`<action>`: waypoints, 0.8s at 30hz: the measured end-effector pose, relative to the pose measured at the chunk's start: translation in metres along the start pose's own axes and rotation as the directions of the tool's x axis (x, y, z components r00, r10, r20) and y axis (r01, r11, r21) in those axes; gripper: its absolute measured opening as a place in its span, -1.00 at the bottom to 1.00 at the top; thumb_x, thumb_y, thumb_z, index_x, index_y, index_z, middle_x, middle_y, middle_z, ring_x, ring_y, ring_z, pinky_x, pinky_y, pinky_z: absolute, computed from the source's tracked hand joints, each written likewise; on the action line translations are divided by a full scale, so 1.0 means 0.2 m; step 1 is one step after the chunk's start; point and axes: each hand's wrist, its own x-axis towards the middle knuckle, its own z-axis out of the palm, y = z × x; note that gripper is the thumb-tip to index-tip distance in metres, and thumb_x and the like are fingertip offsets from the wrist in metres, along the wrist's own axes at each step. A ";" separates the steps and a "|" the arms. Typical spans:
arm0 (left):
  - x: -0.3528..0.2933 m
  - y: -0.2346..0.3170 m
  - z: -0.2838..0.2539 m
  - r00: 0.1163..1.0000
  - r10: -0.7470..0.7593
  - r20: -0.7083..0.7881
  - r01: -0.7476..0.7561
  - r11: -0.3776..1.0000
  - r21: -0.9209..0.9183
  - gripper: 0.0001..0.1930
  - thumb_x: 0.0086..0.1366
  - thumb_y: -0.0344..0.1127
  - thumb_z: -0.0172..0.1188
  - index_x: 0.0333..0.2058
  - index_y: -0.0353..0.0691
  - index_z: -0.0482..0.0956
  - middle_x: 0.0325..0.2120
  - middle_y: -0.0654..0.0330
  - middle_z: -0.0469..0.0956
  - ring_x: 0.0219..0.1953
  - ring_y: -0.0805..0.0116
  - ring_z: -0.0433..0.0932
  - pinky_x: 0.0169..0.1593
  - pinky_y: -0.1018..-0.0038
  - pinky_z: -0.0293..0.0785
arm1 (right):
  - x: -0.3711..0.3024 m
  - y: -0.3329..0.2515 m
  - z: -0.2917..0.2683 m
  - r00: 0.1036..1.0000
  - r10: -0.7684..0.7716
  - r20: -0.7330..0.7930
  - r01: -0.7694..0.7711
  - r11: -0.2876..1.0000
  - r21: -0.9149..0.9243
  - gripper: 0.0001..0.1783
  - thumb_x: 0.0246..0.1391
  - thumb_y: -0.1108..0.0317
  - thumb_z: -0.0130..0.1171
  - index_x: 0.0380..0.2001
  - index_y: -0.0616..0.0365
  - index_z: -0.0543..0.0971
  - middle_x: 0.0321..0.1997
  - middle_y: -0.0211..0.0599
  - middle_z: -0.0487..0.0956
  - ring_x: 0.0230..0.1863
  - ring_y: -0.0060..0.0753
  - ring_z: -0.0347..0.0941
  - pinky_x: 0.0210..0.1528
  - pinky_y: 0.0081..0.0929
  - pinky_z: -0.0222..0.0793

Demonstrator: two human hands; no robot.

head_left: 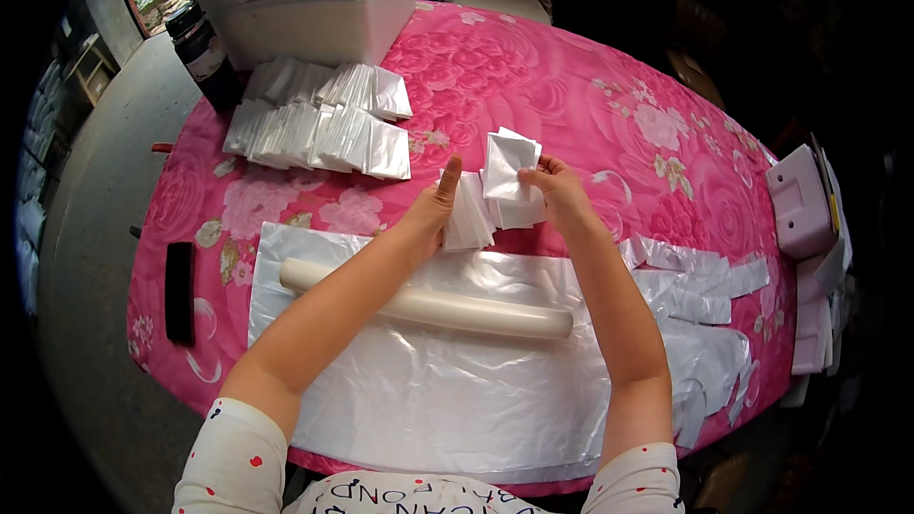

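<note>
My left hand [433, 211] is closed around a small stack of folded white plastic sheets [468, 214], its thumb pointing up. Between the thumb and fingers of my right hand [564, 192] is one folded white plastic sheet [509, 167], pinched by its right edge. It overlaps the stack's right side, and another white piece shows below it. Under my forearms lies a large sheet of clear-white plastic [428, 409], with a long cream-coloured roll [476, 312] resting across it. My left forearm hides part of the roll.
Rows of folded plastic packets [319, 133] lie at the far left, before white foam boxes [305, 24] and a dark bottle [202, 57]. A black phone [180, 293] is at the left. Loose plastic strips [695, 276] lie right; pink foam boxes [802, 200] stand beyond the table's right edge.
</note>
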 end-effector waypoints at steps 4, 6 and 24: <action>0.00 -0.03 -0.05 0.999 0.001 -0.034 -0.005 0.993 -0.114 0.01 -0.17 0.54 0.06 -0.02 -0.33 0.34 -0.15 0.06 0.47 -0.05 0.23 0.45 0.01 0.24 0.39 | -0.04 -0.20 -0.08 0.999 0.050 0.014 -0.051 0.986 0.159 -0.61 -0.03 0.46 0.21 -0.10 0.26 0.42 -0.21 -0.31 0.51 -0.22 -0.44 0.48 -0.10 -0.44 0.43; 0.01 -0.03 -0.06 1.000 0.006 -0.007 -0.007 0.988 -0.152 -0.12 -0.07 0.39 0.19 -0.02 -0.31 0.35 -0.15 0.07 0.48 -0.06 0.24 0.46 -0.01 0.25 0.41 | -0.06 -0.20 -0.07 0.997 0.063 0.038 -0.068 0.988 0.142 -0.59 -0.05 0.47 0.22 -0.09 0.27 0.41 -0.21 -0.31 0.50 -0.21 -0.44 0.47 -0.09 -0.41 0.42; -0.01 -0.07 -0.04 0.983 0.051 -0.175 -0.023 0.987 0.161 -0.68 0.17 -0.45 0.15 -0.08 -0.34 0.40 -0.25 0.10 0.53 -0.23 0.31 0.55 -0.23 0.36 0.56 | -0.32 -0.06 -0.01 0.995 0.097 0.005 -0.049 0.542 -0.839 -0.49 -0.40 0.33 0.45 -0.30 0.29 0.52 -0.40 -0.32 0.56 -0.35 -0.52 0.47 -0.32 -0.57 0.35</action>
